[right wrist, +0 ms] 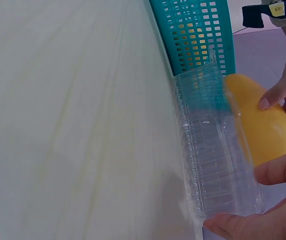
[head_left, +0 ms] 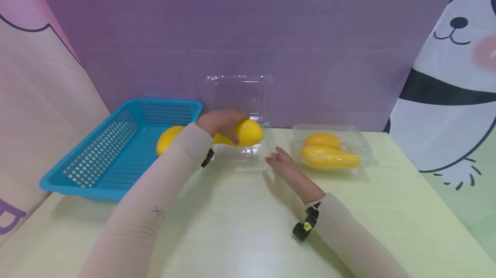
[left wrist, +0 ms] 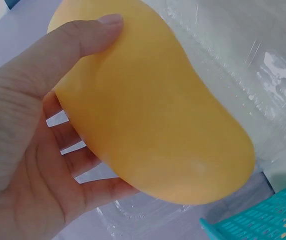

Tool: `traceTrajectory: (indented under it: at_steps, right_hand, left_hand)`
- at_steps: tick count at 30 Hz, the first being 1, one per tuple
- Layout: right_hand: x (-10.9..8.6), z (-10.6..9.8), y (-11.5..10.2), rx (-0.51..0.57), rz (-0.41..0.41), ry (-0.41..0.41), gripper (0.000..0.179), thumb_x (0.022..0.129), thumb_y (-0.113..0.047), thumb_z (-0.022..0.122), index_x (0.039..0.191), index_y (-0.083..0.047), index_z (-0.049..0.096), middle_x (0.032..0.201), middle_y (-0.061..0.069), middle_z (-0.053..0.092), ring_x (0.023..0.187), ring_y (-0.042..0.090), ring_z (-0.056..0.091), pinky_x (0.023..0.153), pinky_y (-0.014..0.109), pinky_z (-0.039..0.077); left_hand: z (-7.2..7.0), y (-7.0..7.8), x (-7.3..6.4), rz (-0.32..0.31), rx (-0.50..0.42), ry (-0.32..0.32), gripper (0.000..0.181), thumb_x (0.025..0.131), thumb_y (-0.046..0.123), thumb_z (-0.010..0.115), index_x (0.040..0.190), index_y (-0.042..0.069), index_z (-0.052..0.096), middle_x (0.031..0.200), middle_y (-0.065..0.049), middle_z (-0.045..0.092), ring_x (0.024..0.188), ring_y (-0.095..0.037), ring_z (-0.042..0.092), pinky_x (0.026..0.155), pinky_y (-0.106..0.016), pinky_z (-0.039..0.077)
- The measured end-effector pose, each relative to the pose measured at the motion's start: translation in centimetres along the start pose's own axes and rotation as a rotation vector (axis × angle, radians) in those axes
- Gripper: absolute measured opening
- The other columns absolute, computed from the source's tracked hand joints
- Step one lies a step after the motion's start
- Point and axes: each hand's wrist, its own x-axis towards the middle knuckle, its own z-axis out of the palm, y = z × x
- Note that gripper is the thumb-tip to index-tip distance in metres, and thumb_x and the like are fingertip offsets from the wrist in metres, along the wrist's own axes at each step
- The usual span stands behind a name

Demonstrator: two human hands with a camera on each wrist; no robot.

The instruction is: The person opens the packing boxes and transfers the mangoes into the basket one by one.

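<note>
Stretching before me, the pale table point(head_left: 240, 226) carries everything I work with. To my left sits the blue basket point(head_left: 85, 191), with a yellow fruit point(head_left: 169, 139) in it, partly hidden by my sleeve. In the middle stands the open clear container point(head_left: 248, 154), its lid up against the purple backdrop; to its right is the closed clear container point(head_left: 364, 144) with two yellow fruits point(head_left: 329, 157) lying inside. Both look thin, light and springy to me, liable to skid or buckle if pushed, so I judge the corners and rim best for steadying.

The mango-shaped fruit point(left wrist: 148, 115) is above the open container's base; whether it touches the rim I cannot tell. Its even, glossy skin suggests a light, fairly stiff imitation, hard to bruise but apt to slip. I'd take it round the broad middle, since the tapering end gives less purchase.

Of my hands, the left point(head_left: 222, 125) grips that fruit, thumb across one face and fingers behind. My right hand point(head_left: 284, 165) grasps nothing I can see: its thumb and index are parted at the open container's near corner, perhaps touching the plastic.
</note>
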Motion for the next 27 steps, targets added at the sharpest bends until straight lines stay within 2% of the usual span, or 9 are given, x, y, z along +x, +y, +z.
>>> traceTrajectory:
  at_steps: [8, 15, 20, 24, 27]
  right_hand:
    - [0.0, -0.1, 0.0, -0.011, 0.004, 0.002, 0.07, 0.096, -0.021, 0.05, 0.148, 0.005, 0.011, 0.147, 0.029, 0.027, 0.132, 0.044, 0.032, 0.109, 0.052, 0.027]
    - [-0.1, 0.0, -0.1, -0.008, 0.01, -0.006, 0.07, 0.096, -0.022, 0.049, 0.148, 0.004, 0.01, 0.147, 0.029, 0.026, 0.133, 0.044, 0.031, 0.109, 0.054, 0.025]
    - [-0.2, 0.1, -0.2, 0.004, 0.004, -0.007, 0.07, 0.096, -0.022, 0.049, 0.148, 0.004, 0.01, 0.148, 0.028, 0.026, 0.133, 0.044, 0.031, 0.109, 0.053, 0.026]
    - [-0.3, 0.2, -0.2, 0.012, 0.007, -0.006, 0.071, 0.096, -0.022, 0.05, 0.148, 0.004, 0.01, 0.148, 0.027, 0.027, 0.133, 0.043, 0.03, 0.109, 0.053, 0.025]
    - [-0.3, 0.2, -0.2, 0.01, 0.016, -0.01, 0.071, 0.096, -0.023, 0.049, 0.149, 0.003, 0.009, 0.148, 0.027, 0.026, 0.134, 0.042, 0.03, 0.11, 0.052, 0.025]
  left_hand:
    - [-1.3, -1.0, -0.4, 0.005, 0.004, 0.048, 0.072, 0.072, 0.016, 0.079, 0.135, 0.011, 0.045, 0.128, -0.009, 0.055, 0.117, -0.029, 0.049, 0.104, -0.045, 0.036]
    - [-2.5, -2.3, -1.4, -0.006, -0.034, 0.093, 0.075, 0.072, 0.014, 0.079, 0.138, 0.009, 0.043, 0.134, -0.012, 0.05, 0.123, -0.031, 0.045, 0.106, -0.048, 0.033]
    - [-3.2, -3.6, -2.4, -0.036, -0.088, 0.141, 0.077, 0.072, 0.014, 0.079, 0.139, 0.009, 0.041, 0.136, -0.012, 0.048, 0.123, -0.031, 0.044, 0.105, -0.05, 0.033]
    - [-3.6, -4.5, -3.1, -0.065, -0.086, 0.169, 0.078, 0.073, 0.017, 0.079, 0.14, 0.01, 0.039, 0.137, -0.012, 0.047, 0.122, -0.031, 0.044, 0.104, -0.051, 0.034]
    - [-3.9, -5.1, -3.8, -0.109, -0.097, 0.183, 0.079, 0.075, 0.019, 0.078, 0.142, 0.011, 0.036, 0.139, -0.012, 0.045, 0.123, -0.033, 0.043, 0.103, -0.054, 0.034]
